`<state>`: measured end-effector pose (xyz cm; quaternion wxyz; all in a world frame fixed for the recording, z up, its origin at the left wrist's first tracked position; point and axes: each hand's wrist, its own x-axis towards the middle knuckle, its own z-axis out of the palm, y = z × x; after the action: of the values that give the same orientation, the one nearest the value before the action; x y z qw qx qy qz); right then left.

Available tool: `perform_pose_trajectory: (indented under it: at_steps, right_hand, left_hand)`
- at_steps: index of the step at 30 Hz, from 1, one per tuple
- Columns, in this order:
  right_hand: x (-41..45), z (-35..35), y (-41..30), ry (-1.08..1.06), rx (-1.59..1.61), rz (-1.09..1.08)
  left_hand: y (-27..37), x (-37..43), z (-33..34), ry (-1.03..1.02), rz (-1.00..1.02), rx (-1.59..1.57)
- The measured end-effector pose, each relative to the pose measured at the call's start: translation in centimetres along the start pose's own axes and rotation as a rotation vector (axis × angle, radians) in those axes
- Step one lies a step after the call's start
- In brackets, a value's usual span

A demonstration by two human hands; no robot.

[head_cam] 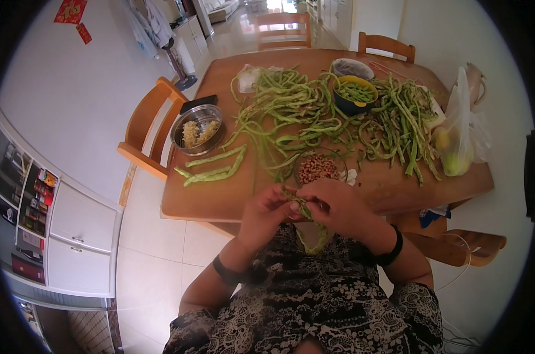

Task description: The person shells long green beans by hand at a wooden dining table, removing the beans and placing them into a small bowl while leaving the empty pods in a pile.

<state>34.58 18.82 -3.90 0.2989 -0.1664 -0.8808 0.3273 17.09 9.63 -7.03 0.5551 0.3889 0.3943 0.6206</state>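
A long green bean pod (315,245) hangs in a bend between my hands, above my lap. My left hand (267,212) pinches its upper part with the fingertips. My right hand (338,205) grips the same pod from the other side, close to my left thumb. Just beyond my fingers stands a clear bowl of reddish-brown beans (317,168), with some white pieces (349,177) beside it. A large heap of long green pods (289,97) spreads over the middle of the table, and a darker heap (400,119) lies to the right. Several pale pods (214,170) lie apart at the left.
The wooden table (205,199) also bears a steel strainer bowl (196,130), a black flat object (198,104), a dark blue bowl of cut green pieces (355,95), a grey-lined bowl (352,68) and a plastic bag of produce (457,146). A wooden chair (139,124) stands at the left.
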Motion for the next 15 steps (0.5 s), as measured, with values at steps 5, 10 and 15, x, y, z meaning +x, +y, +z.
perform_pose_trajectory:
  at_steps: [5,10,15]
  right_hand:
    - [-0.1,0.2,0.6,0.056,-0.135,-0.219]
    - [-0.3,0.3,1.0,0.074,-0.169,-0.308]
    - [0.2,-0.8,0.8,0.193,-0.029,-0.014]
  left_hand:
    - [-1.2,0.2,-1.1,-0.008,-0.016,0.000]
    - [-0.6,0.2,-0.1,-0.045,-0.026,-0.008]
    - [-1.1,0.8,-0.8,-0.030,-0.073,-0.010]
